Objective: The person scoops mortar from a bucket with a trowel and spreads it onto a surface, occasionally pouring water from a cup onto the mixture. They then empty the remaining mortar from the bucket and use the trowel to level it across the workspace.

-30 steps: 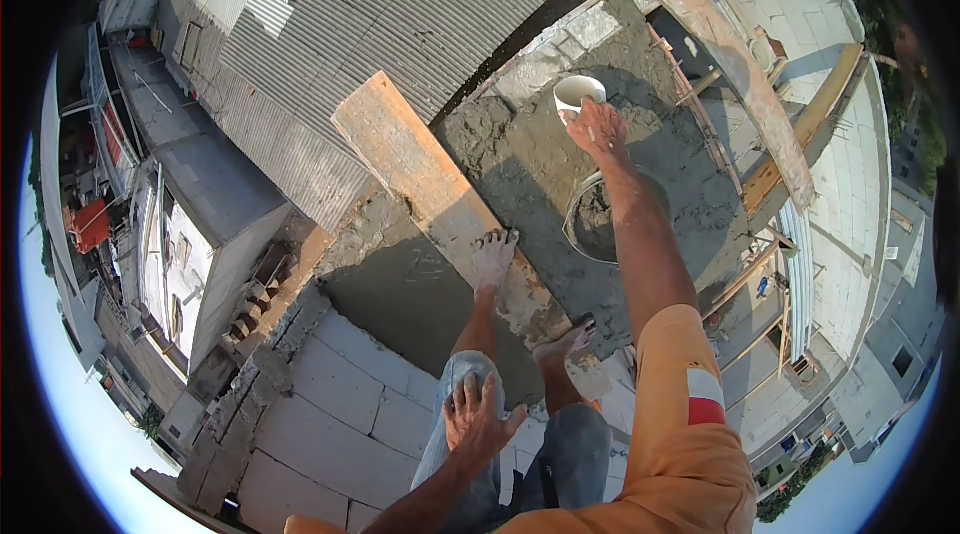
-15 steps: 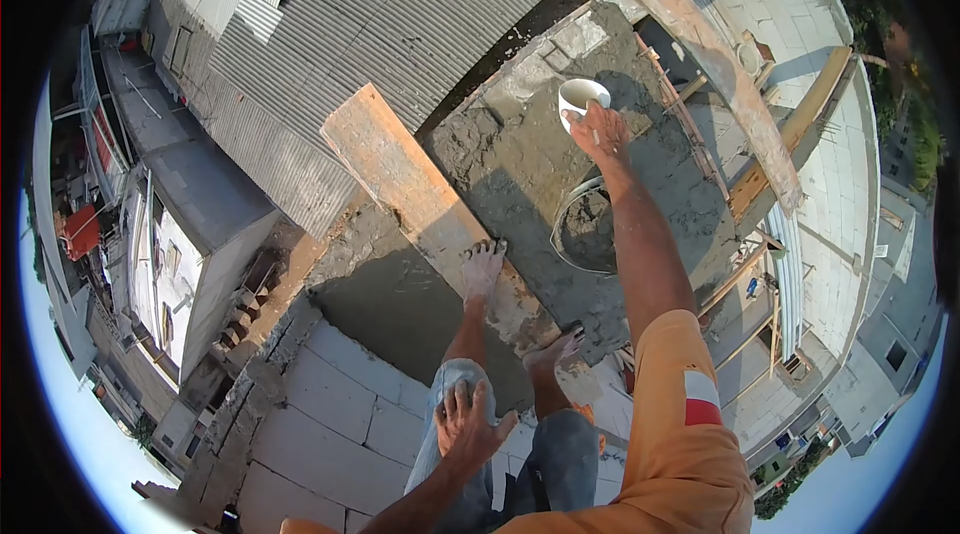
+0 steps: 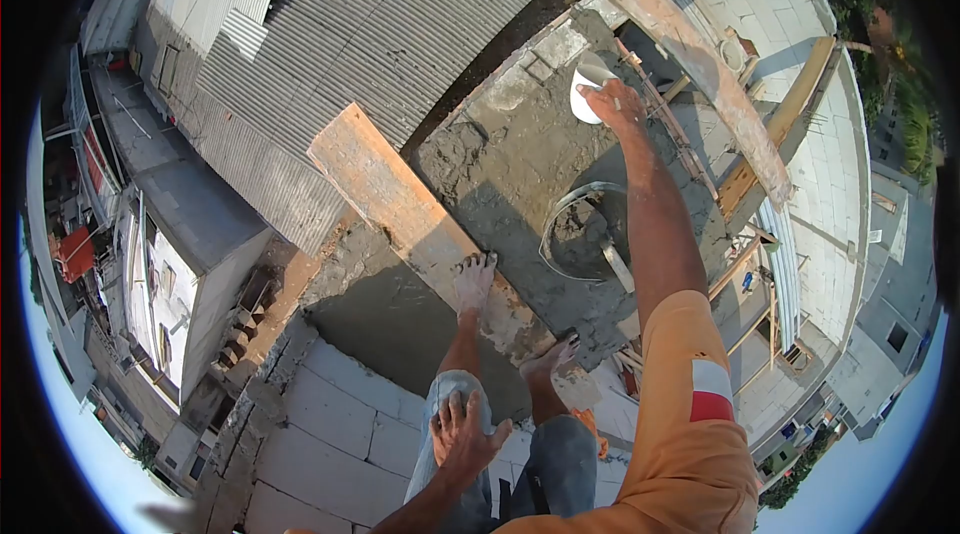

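My right hand (image 3: 620,106) grips a white cup (image 3: 583,104) by its side, with the arm stretched out over wet grey mortar (image 3: 530,139). The cup is tilted, its opening facing away from me; what it holds I cannot see. My left hand (image 3: 463,437) rests on my left knee, fingers apart and holding nothing. Below my right forearm, a round bucket (image 3: 546,252) stands on the mortar with dark mix inside. A pale handle (image 3: 617,266) leans out over its rim.
My bare feet are on a wooden plank (image 3: 390,189) lying across the mortar. A pole (image 3: 690,39) crosses at the upper right. Beyond the slab edge are corrugated roofing (image 3: 390,24) and a lower level with boards. A pale block wall (image 3: 330,404) lies below my knees.
My right hand has tipped the cup, so its opening now faces away. The handle in the bucket has come into view. My left hand stays on the knee.
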The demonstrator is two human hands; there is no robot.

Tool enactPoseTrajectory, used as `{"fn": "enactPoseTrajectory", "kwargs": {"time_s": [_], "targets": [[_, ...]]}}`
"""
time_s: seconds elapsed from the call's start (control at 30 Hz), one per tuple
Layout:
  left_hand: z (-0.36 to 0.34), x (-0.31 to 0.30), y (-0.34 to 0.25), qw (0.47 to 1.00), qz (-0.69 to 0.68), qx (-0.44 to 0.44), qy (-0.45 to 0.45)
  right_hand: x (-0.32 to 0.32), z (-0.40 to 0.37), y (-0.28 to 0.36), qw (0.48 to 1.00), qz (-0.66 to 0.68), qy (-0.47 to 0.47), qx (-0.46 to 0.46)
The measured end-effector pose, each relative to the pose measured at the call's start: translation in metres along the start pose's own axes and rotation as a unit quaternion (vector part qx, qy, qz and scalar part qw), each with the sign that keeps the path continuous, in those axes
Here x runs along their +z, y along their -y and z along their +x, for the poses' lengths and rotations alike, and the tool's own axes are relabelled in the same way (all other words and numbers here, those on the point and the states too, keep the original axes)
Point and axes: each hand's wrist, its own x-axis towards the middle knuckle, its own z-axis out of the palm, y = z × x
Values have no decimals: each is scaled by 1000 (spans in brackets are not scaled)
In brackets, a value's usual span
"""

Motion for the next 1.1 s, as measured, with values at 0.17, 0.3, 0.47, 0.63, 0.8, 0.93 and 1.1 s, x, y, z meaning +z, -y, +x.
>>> {"fn": "enactPoseTrajectory", "kwargs": {"time_s": [0.17,0.3,0.47,0.63,0.8,0.93,1.1], "targets": [[2,-2,-3,1000,-7,-8,19,5,-11,-2,1000,20,22,10],[3,-3,-4,999,-5,-14,28,32,-39,-7,998,30,-37,-45],[4,-7,-7,999,0,-15,35,57,-64,-17,998,31,-13,-53],[5,-8,-9,999,6,-13,29,51,-59,-24,998,6,42,-39],[6,-6,-7,999,9,-11,31,17,-9,-28,998,24,59,-31],[6,-5,-5,1000,9,-9,29,-19,1,-11,998,33,43,8],[8,-5,-6,1000,18,-7,25,10,1,-19,996,66,-51,-19]]}}
